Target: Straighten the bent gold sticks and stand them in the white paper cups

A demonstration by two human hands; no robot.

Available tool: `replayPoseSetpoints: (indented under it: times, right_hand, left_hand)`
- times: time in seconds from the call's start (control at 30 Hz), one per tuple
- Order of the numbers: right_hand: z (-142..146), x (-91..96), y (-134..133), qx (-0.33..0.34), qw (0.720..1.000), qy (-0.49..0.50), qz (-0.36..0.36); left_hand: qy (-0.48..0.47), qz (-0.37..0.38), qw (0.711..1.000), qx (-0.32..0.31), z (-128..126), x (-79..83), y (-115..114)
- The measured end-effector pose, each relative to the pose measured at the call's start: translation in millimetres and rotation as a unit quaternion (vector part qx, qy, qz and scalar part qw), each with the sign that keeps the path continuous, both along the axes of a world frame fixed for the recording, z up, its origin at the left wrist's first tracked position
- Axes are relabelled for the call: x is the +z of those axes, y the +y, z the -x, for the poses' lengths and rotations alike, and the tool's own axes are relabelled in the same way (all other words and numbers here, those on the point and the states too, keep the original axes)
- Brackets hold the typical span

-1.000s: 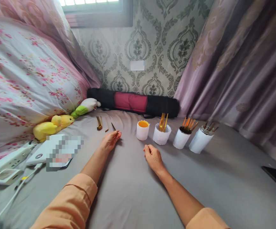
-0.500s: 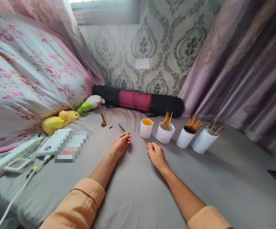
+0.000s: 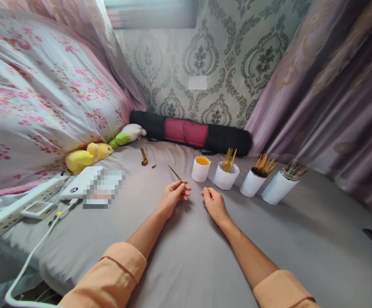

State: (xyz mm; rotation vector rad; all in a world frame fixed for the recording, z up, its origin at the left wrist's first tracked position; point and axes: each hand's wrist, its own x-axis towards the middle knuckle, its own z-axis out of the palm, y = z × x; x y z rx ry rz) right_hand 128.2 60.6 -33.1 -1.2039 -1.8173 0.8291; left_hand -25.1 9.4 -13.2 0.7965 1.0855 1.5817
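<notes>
My left hand [image 3: 173, 196] pinches a thin gold-coloured utensil [image 3: 174, 173] that points up and to the left, over the grey bedsheet [image 3: 186, 252]. My right hand [image 3: 214, 204] rests on the sheet just to its right, fingers loosely curled, nothing seen in it. Ahead of both hands stands a row of white cups: one with an orange inside [image 3: 201, 168], then three [image 3: 226, 175] [image 3: 252, 181] [image 3: 278, 186] holding several gold utensils each. A few more gold utensils [image 3: 144, 155] lie loose on the sheet further back left.
A floral quilt [image 3: 41, 94] is heaped at left, with yellow [image 3: 87, 155] and green-white [image 3: 126, 133] plush toys at its foot. A power strip [image 3: 19, 205], a white device [image 3: 79, 188] and a cable lie left. A black-and-pink roll bag [image 3: 188, 133] lies along the wall. Purple curtain at right.
My left hand has lifted the gold utensil from the sheet and carried it right, close to my right hand. The view has shifted a little.
</notes>
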Motion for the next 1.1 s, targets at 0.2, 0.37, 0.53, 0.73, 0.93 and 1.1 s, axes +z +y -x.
replayPoseSetpoints:
  times: [0.2, 0.37, 0.53, 0.73, 0.93, 1.1]
  right_hand:
    - [0.2, 4.4, -2.5, 0.014, 1.0, 0.019, 0.016]
    - [-1.3, 6.3, -3.3, 0.037, 0.998, 0.042, 0.033]
    - [-2.8, 7.5, -4.2, 0.048, 0.996, 0.061, 0.034]
    - [-2.2, 11.7, -6.5, 0.057, 0.994, 0.084, 0.036]
    - [-0.3, 16.9, -10.7, 0.066, 0.99, 0.116, 0.039]
    - [0.7, 20.8, -12.9, 0.073, 0.987, 0.139, 0.045]
  left_hand:
    - [0.09, -0.005, 0.996, 0.008, -7.6, 4.4, -12.5]
    - [0.211, -0.023, 0.977, 0.025, -9.3, 1.3, -16.5]
    - [0.343, -0.06, 0.936, 0.054, -7.0, -4.4, -18.5]
    - [0.507, -0.11, 0.85, 0.09, -4.6, -6.8, -21.2]
    - [0.625, -0.107, 0.767, 0.103, -3.7, -2.9, -26.6]
    - [0.679, -0.103, 0.72, 0.095, -2.6, 1.5, -29.5]
